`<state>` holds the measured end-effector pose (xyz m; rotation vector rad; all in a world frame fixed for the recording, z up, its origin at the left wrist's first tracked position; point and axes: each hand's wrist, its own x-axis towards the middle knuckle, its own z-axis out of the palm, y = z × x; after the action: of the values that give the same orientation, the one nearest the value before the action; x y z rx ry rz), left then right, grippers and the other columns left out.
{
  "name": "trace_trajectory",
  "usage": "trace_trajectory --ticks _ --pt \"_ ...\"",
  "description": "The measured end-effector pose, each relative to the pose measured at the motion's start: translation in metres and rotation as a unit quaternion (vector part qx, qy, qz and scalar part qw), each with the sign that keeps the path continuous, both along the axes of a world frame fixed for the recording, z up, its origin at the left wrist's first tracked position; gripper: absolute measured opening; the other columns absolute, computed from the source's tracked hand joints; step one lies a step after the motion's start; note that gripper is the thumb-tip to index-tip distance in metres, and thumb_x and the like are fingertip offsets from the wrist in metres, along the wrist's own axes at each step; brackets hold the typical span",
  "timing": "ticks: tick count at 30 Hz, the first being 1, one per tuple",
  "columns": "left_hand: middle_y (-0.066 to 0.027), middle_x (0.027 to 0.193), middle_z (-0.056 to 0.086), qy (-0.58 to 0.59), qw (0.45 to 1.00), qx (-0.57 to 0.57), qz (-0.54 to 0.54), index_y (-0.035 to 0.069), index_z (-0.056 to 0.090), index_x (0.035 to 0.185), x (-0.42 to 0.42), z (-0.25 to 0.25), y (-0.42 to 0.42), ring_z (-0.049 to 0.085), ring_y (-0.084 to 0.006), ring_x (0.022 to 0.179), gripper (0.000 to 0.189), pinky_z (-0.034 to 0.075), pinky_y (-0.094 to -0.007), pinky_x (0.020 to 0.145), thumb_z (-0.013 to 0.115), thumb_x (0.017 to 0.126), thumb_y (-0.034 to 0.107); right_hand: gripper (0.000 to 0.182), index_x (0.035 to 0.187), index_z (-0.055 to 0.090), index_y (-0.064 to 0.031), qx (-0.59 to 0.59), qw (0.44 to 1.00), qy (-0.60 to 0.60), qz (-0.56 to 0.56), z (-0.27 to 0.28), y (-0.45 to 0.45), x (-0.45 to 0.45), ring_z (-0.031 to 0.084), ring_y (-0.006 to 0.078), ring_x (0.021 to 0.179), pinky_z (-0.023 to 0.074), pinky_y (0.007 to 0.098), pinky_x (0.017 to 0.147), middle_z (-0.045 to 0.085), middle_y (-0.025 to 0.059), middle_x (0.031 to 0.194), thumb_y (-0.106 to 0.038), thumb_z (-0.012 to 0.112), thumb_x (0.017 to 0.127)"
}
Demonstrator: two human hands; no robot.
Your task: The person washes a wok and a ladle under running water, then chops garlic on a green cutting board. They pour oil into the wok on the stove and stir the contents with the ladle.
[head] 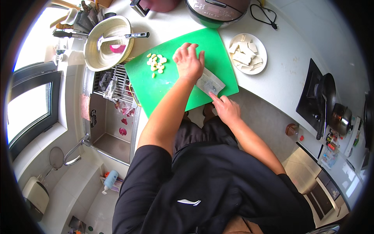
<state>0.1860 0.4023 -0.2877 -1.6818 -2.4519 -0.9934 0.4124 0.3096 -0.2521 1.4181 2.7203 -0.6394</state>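
Observation:
A cleaver (211, 83) lies with its broad blade nearly flat over a green cutting board (159, 93). My right hand (228, 110) grips it at the near end, index finger stretched onto the blade; the handle is hidden in the fist. Over the blade's far end is my left hand (189, 63), heel down and fingers raised and apart. It grasps nothing, and whatever lies beneath the blade is hidden. Left of that hand, several peeled garlic cloves (154, 63) form a loose group on the board. Beside the board's right edge stands a white plate (263, 65) of tofu-like white slices (242, 58).
A rice cooker (217, 11) stands behind the board. At left are a cream plastic basket (89, 57) with a peeler-like utensil across it, a knife block area with several knives (84, 20), and a sink (109, 143) with a wire rack. A wok (328, 90) sits far right.

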Motion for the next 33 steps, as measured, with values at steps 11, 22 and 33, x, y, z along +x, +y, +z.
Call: trace_trajectory --ticks 11,22,33 --pt "-0.0036 0.135 0.050 0.092 0.994 -0.044 -0.045 0.022 0.059 0.124 0.007 -0.034 -0.001 0.043 -0.0298 0.128 0.040 0.027 -0.0514 0.107 0.068 0.092 0.045 0.057 0.148 0.050 -0.0438 -0.033 0.998 -0.058 0.016 -0.018 -0.005 -0.006 0.066 0.0367 0.059 0.0546 0.0520 0.054 0.063 0.0111 0.079 -0.031 0.066 0.095" --pt "-0.0036 0.129 0.058 0.013 0.994 -0.032 -0.103 0.021 0.066 0.119 -0.005 -0.017 0.001 0.048 -0.0304 0.125 0.033 0.034 -0.0494 0.106 0.068 0.093 0.041 0.055 0.149 0.050 -0.0410 -0.095 0.994 -0.045 -0.024 0.001 -0.002 -0.009 0.069 0.0377 0.075 0.0557 0.0520 0.066 0.064 0.0124 0.083 -0.026 0.063 0.098" --pt "-0.0013 0.120 0.066 0.085 0.986 -0.134 -0.050 0.026 0.074 0.116 -0.134 0.024 -0.072 0.056 -0.0293 0.118 0.029 0.041 -0.0484 0.101 0.071 0.087 0.024 0.050 0.160 0.036 -0.0206 -0.559 0.626 0.440 -0.318 0.038 -0.001 0.008 0.038 0.0075 0.050 0.0346 0.0207 0.041 0.046 0.0017 0.077 -0.031 0.044 0.112"
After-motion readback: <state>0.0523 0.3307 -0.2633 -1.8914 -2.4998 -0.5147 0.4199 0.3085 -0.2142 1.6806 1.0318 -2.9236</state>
